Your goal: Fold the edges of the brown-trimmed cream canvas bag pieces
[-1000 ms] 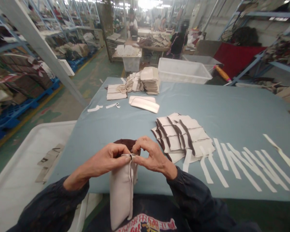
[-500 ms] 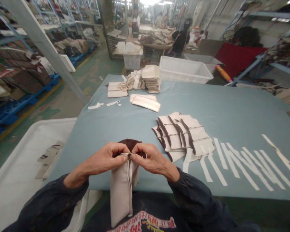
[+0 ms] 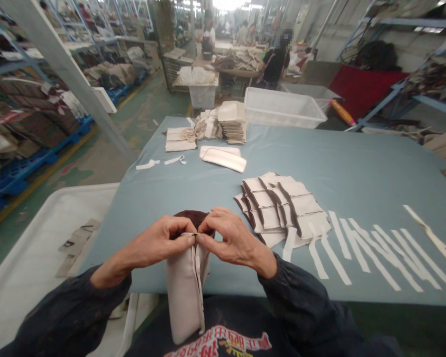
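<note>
A beige fabric piece with dark brown lining (image 3: 184,292) hangs over the near table edge in front of my body. My left hand (image 3: 159,240) pinches its top edge with thumb and forefinger, left of the seam. Just beside it, my right hand (image 3: 232,240) pinches the same edge on the other side, the thumb tips almost meeting. The seam runs down from that spot. To the right lies a fanned stack of beige pieces with brown edges (image 3: 282,206). White strips (image 3: 336,258) lie in a row beyond it.
The blue-grey table (image 3: 357,163) carries two pale oblong panels (image 3: 225,157), a beige pile (image 3: 231,121) and loose strips at its far left. A white bin (image 3: 85,198) stands at my left; a clear plastic tub (image 3: 284,106) is behind the table. A person (image 3: 277,59) stands farther back.
Both hands have shifted slightly left and up with the fabric piece. My right hand's fingers have lifted a little while the pinch stays at the seam.
</note>
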`<move>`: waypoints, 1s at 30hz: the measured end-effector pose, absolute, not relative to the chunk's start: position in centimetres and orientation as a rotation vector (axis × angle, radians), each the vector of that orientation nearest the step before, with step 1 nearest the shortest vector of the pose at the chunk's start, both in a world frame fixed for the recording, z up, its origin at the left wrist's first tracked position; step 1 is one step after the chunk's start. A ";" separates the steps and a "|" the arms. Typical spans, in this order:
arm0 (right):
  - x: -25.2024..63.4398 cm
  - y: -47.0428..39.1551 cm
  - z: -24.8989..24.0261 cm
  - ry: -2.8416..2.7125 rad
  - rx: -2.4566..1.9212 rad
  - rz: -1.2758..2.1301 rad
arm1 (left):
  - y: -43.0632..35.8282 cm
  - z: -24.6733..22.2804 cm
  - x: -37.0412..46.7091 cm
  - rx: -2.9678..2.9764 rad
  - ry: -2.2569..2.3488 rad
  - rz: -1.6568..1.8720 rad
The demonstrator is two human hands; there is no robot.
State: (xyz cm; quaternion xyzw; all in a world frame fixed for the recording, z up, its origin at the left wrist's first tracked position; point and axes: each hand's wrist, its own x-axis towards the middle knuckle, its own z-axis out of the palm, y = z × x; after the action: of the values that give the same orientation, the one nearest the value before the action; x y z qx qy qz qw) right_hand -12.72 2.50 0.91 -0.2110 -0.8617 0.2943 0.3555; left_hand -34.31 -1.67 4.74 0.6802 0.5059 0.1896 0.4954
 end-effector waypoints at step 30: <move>-11.0 1.8 1.8 -1.448 -0.821 1.988 | -3.2 5.9 -31.5 2.843 1.025 0.518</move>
State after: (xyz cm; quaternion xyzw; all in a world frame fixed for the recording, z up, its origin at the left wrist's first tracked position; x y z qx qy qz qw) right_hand -10.97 1.78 1.79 -0.3049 -0.5375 0.7381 0.2708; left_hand -31.54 -3.18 5.90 0.9265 0.3340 0.1690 0.0379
